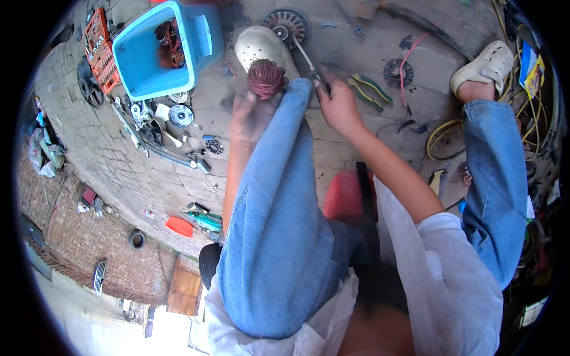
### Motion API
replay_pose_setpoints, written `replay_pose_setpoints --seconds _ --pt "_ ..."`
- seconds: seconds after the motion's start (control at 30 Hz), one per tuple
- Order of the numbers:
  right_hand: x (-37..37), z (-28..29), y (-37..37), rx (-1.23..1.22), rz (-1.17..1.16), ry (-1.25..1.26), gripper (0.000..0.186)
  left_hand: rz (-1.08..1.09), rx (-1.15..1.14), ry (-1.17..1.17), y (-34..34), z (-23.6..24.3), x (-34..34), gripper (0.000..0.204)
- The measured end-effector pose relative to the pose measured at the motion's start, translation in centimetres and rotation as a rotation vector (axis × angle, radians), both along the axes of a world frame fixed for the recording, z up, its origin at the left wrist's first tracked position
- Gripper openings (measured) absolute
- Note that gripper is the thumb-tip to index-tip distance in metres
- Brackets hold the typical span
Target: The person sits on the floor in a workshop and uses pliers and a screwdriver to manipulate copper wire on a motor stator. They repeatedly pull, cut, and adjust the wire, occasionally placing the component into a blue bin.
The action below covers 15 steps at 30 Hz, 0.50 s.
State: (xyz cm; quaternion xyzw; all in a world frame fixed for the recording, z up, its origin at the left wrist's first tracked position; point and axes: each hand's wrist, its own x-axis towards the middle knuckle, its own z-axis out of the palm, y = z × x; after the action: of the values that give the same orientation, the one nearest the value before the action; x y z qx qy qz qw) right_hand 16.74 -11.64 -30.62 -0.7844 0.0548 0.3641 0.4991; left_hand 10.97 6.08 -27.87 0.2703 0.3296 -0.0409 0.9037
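Note:
A ball of reddish-brown copper wire (266,79) rests in my left hand (252,115), just beside my raised knee and in front of the pale clog (261,46). Motion blurs that hand, though its fingers curl around the lower side of the ball. My right hand (339,105) grips a screwdriver-like tool (305,54) with a long metal shaft. Its tip reaches the edge of a round slotted motor part (287,26) on the ground. Pliers with yellow-green handles (369,91) lie right of my right hand.
On the left stands a blue bin (193,47) with copper windings (170,44) inside, beside an orange tool case (102,56). Metal parts (181,115) lie nearer. To the right are a slotted ring (399,73), a pink wire (415,50) and a yellow cable (442,139).

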Motion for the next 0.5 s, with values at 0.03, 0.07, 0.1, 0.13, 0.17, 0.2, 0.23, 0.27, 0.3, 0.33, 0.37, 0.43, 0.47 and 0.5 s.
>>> replay_pose_setpoints --seconds 0.03,0.07,0.1,0.13,0.17,0.2,0.23,0.27,0.3,0.33,0.37,0.43,0.47,0.5 --pt "0.1 1.1 0.6 -0.060 0.010 -0.016 0.037 0.005 0.006 0.009 0.0 0.1 0.0 0.074" --pt "-0.1 1.3 1.1 -0.095 0.011 -0.021 0.037 0.010 0.012 0.018 -0.1 0.1 0.0 0.074" --pt "-0.1 1.5 1.4 -0.130 0.017 -0.031 0.036 0.020 0.017 0.022 -0.2 0.1 0.1 0.074" --pt "-0.2 1.6 1.8 -0.167 0.022 -0.041 0.036 0.038 0.005 0.027 -0.2 0.0 0.0 0.075" --pt "-0.4 1.4 2.4 -0.154 -0.013 -0.077 0.036 0.037 0.014 0.027 0.0 0.0 0.0 0.074" --pt "-0.8 0.9 2.7 -0.146 -0.047 -0.115 0.037 0.037 0.018 0.026 -0.1 0.1 0.0 0.074" --pt "-1.3 0.4 2.8 -0.139 -0.080 -0.153 0.037 0.037 0.020 0.024 -0.2 0.0 0.0 0.073" --pt "-1.6 -0.1 2.6 -0.112 -0.103 -0.138 0.037 0.021 0.003 0.010 -0.2 -0.1 -0.1 0.073" --pt "-1.9 -0.4 2.3 -0.076 -0.124 -0.121 0.037 0.008 -0.004 -0.005 0.1 0.0 -0.1 0.072" --pt "-2.0 -0.8 2.0 -0.040 -0.145 -0.105 0.037 -0.005 -0.011 -0.019 0.3 0.1 -0.2 0.071" --pt "-1.9 -1.4 1.8 -0.003 -0.141 -0.081 0.037 0.000 -0.002 -0.026 0.3 0.1 -0.2 0.071" --pt "-1.7 -2.6 1.0 0.051 -0.145 -0.028 0.038 -0.004 -0.002 -0.035 0.3 0.1 -0.3 0.071" --pt "-1.5 -3.0 0.5 0.057 -0.137 0.037 0.038 0.010 0.048 -0.027 0.0 0.2 -0.2 0.074" --pt "-1.3 -3.4 0.2 0.116 -0.156 0.060 0.039 0.019 0.041 -0.042 -0.1 0.3 -0.2 0.074"
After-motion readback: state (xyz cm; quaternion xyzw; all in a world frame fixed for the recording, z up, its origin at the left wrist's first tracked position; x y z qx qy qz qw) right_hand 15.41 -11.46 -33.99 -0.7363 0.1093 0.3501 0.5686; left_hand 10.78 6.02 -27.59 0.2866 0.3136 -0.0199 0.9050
